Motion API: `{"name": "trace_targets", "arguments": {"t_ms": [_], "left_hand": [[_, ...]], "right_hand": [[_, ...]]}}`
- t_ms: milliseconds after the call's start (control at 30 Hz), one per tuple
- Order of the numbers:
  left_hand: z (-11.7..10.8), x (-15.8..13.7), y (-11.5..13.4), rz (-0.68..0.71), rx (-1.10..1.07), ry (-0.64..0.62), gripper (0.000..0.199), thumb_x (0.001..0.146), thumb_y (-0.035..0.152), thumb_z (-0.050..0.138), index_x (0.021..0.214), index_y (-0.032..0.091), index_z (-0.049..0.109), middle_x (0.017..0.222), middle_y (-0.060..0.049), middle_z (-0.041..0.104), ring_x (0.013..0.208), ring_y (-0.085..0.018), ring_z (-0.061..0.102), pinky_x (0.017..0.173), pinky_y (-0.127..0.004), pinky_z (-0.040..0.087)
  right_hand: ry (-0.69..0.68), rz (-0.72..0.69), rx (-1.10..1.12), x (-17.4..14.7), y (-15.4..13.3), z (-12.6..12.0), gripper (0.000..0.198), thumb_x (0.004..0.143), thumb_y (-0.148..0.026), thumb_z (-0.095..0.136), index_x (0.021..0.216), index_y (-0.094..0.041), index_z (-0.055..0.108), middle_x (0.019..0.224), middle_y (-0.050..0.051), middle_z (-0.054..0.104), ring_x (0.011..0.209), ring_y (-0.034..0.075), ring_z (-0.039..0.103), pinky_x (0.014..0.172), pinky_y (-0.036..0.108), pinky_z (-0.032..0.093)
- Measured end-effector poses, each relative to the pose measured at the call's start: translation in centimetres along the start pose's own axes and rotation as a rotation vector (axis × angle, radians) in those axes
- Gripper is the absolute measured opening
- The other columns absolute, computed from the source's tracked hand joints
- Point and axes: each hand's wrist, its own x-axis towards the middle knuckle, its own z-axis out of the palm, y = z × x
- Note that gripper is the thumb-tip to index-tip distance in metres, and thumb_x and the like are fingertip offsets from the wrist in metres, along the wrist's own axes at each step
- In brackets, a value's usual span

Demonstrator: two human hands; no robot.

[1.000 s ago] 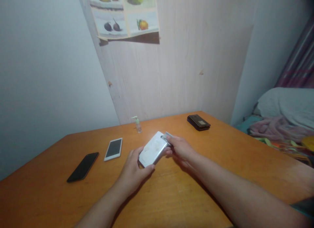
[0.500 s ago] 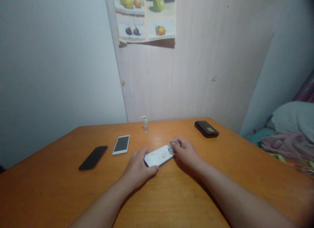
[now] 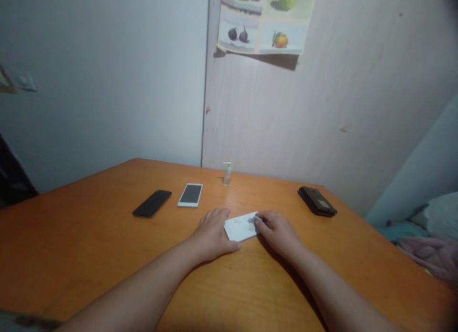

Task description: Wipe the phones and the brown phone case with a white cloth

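Note:
A white phone point(image 3: 239, 228) lies face down, or nearly flat, at the middle of the table, with faint marks on its white surface. My left hand point(image 3: 214, 236) grips its left end, thumb along the near edge and fingers on the far edge. In my right hand point(image 3: 277, 229) is a small crumpled grey cloth point(image 3: 254, 219), pinched by closed fingers and pressed on the phone's right end. Most of the cloth is hidden under those fingers.
A black phone point(image 3: 152, 203) and a white-framed phone point(image 3: 190, 195) lie on the left of the wooden table point(image 3: 229, 294). Behind stands a small clear pump bottle point(image 3: 227, 174). A dark brown wallet-like stack point(image 3: 317, 201) is at the right, near the edge.
The view has turned left and tilted. My right hand has moved the cloth inward over the phone's surface from its right edge. My left hand keeps its grip.

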Motion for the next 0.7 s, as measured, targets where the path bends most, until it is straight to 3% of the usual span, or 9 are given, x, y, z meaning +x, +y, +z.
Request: {"name": "trace_targets", "arguments": {"t_ms": [67, 133, 200, 267, 333, 500, 567, 700], "left_hand": [[-0.2, -0.1, 0.1, -0.014, 0.006, -0.016, 0.078, 0.061, 0.046, 0.078, 0.128, 0.018, 0.051, 0.126, -0.013, 0.060, 0.118, -0.033, 0.055, 0.099, -0.041, 0.046], [-0.3, -0.1, 0.1, -0.023, 0.002, -0.013, 0.072, 0.062, 0.044, 0.076, 0.125, 0.019, 0.053, 0.123, -0.012, 0.061, 0.116, -0.033, 0.056, 0.095, -0.040, 0.048], [-0.3, -0.1, 0.1, -0.030, -0.015, -0.008, 0.071, 0.063, 0.047, 0.074, 0.125, 0.018, 0.053, 0.123, -0.013, 0.061, 0.116, -0.034, 0.056, 0.094, -0.040, 0.048], [-0.4, -0.1, 0.2, -0.033, -0.032, -0.019, 0.074, 0.064, 0.050, 0.072, 0.128, 0.018, 0.052, 0.127, -0.014, 0.061, 0.119, -0.035, 0.055, 0.096, -0.041, 0.048], [-0.4, -0.1, 0.3, -0.034, -0.036, -0.025, 0.079, 0.064, 0.049, 0.073, 0.133, 0.017, 0.049, 0.130, -0.014, 0.060, 0.121, -0.035, 0.054, 0.098, -0.042, 0.047], [-0.7, -0.1, 0.7, -0.048, -0.029, -0.034, 0.090, 0.059, 0.047, 0.076, 0.139, 0.018, 0.045, 0.130, -0.013, 0.061, 0.121, -0.036, 0.054, 0.100, -0.044, 0.046], [-0.7, -0.1, 0.7, -0.041, -0.041, -0.031, 0.091, 0.060, 0.047, 0.075, 0.140, 0.017, 0.043, 0.129, -0.014, 0.061, 0.120, -0.036, 0.055, 0.100, -0.044, 0.046], [-0.3, -0.1, 0.4, 0.017, -0.074, 0.000, 0.085, 0.063, 0.042, 0.072, 0.139, 0.017, 0.043, 0.133, -0.014, 0.059, 0.120, -0.036, 0.055, 0.100, -0.045, 0.046]], "right_hand": [[-0.096, -0.064, -0.052, -0.7, -1.0, -0.2, 0.041, 0.097, -0.041, 0.046, 0.126, -0.021, 0.067, 0.130, 0.011, 0.066, 0.124, 0.029, 0.056, 0.104, 0.045, 0.042], [-0.209, -0.150, -0.068, -1.6, -2.5, -0.3, 0.048, 0.100, -0.047, 0.039, 0.139, -0.025, 0.057, 0.148, 0.010, 0.051, 0.142, 0.030, 0.039, 0.115, 0.052, 0.029], [-0.336, -0.248, -0.047, -2.5, -3.9, -0.3, 0.051, 0.102, -0.050, 0.033, 0.148, -0.031, 0.046, 0.157, 0.005, 0.038, 0.149, 0.027, 0.025, 0.120, 0.055, 0.017], [-0.426, -0.313, -0.028, -2.9, -4.7, -0.4, 0.053, 0.104, -0.052, 0.026, 0.150, -0.032, 0.041, 0.160, 0.003, 0.031, 0.150, 0.024, 0.020, 0.122, 0.054, 0.009], [-0.436, -0.280, -0.060, -2.6, -4.6, -0.4, 0.056, 0.104, -0.053, 0.023, 0.151, -0.029, 0.041, 0.160, 0.004, 0.030, 0.151, 0.024, 0.018, 0.122, 0.055, 0.006], [-0.292, -0.002, -0.248, -1.3, -3.0, -0.4, 0.065, 0.103, -0.053, 0.023, 0.151, -0.014, 0.039, 0.160, 0.014, 0.027, 0.151, 0.032, 0.012, 0.118, 0.065, 0.003], [-0.310, -0.047, -0.231, -1.5, -3.5, -0.2, 0.067, 0.102, -0.054, 0.023, 0.152, -0.012, 0.036, 0.160, 0.015, 0.024, 0.151, 0.030, 0.012, 0.119, 0.062, 0.002], [-0.435, -0.252, -0.054, -2.1, -4.8, 0.3, 0.061, 0.103, -0.055, 0.019, 0.153, -0.023, 0.035, 0.161, 0.008, 0.025, 0.151, 0.023, 0.014, 0.121, 0.057, 0.002]]}}
